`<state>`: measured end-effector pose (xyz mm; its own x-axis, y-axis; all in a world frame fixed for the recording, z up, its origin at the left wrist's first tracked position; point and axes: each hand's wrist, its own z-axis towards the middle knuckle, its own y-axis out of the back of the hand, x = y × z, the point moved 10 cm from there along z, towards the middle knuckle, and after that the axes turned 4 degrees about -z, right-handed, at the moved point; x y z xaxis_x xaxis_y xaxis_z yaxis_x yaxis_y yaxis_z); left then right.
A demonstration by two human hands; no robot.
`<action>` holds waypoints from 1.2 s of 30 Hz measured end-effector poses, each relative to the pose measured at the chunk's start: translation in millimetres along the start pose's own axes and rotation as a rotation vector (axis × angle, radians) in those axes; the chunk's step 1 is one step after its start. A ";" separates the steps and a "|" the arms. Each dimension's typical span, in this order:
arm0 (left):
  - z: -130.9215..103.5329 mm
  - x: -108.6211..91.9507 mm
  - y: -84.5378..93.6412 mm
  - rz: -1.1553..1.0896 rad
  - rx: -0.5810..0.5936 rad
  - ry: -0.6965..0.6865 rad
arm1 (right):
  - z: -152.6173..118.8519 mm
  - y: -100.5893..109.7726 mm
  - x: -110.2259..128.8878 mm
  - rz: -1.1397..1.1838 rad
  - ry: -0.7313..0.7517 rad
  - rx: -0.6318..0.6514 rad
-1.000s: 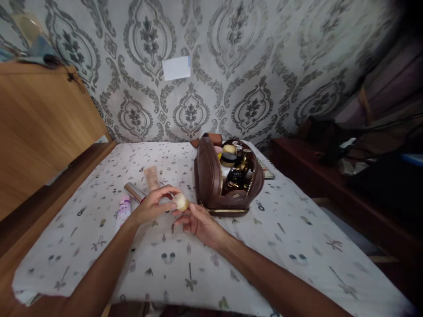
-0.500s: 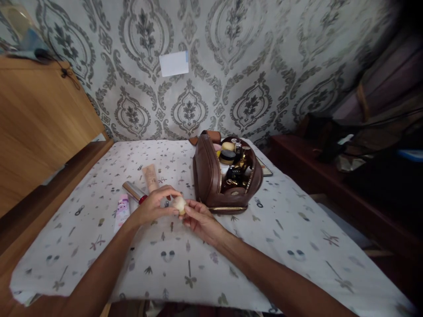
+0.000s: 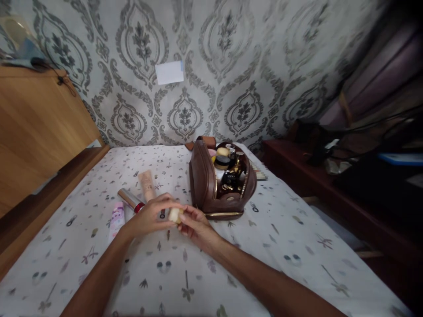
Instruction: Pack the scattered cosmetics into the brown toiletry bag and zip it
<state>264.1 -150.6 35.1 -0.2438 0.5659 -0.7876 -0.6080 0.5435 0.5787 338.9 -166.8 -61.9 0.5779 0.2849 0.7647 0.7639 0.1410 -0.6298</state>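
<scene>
A small, round cream-and-yellow cosmetic jar (image 3: 174, 215) is between my two hands, above the cloth. The thumb and fingers of my left hand (image 3: 155, 215) close around its left side. From the right, my right hand (image 3: 197, 224) pinches its yellowish edge, fingers partly hidden. Just beyond my left hand lie a beige squeeze tube (image 3: 146, 184), a silver-and-red cylinder (image 3: 130, 199) and a white-and-pink tube (image 3: 116, 218). Behind my right hand stands an unzipped brown cosmetic bag (image 3: 201, 189), with several jars and bottles inside, among them a black-lidded jar (image 3: 222, 162).
A white patterned cloth (image 3: 198, 277) covers the table, against a wall with grey damask paper. A wooden cabinet (image 3: 42, 127) borders the left side. To the right runs a dark red ledge (image 3: 287, 160) with dark items and cables. A flat palette-like item (image 3: 260, 171) lies behind the bag.
The jar has turned in my fingers, so that more of its yellow side shows. My head view has shifted slightly. The bag and the tubes stay where they were on the cloth.
</scene>
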 end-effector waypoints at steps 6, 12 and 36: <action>-3.2 11.8 6.3 -0.038 -0.027 0.087 | -13.3 -7.5 -3.3 -0.212 -0.052 0.059; -13.8 38.8 21.3 -0.143 -0.133 0.231 | -49.8 -21.2 121.1 -1.101 0.277 0.097; -3.2 46.0 -2.1 -0.079 0.003 0.205 | 35.2 17.6 256.8 -2.250 0.430 0.400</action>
<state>251.7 -127.8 -3.0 -0.3446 0.3836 -0.8568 -0.6293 0.5828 0.5141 490.7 -57.7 118.5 -0.7456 -0.6661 -0.0194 0.0094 -0.0395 0.9992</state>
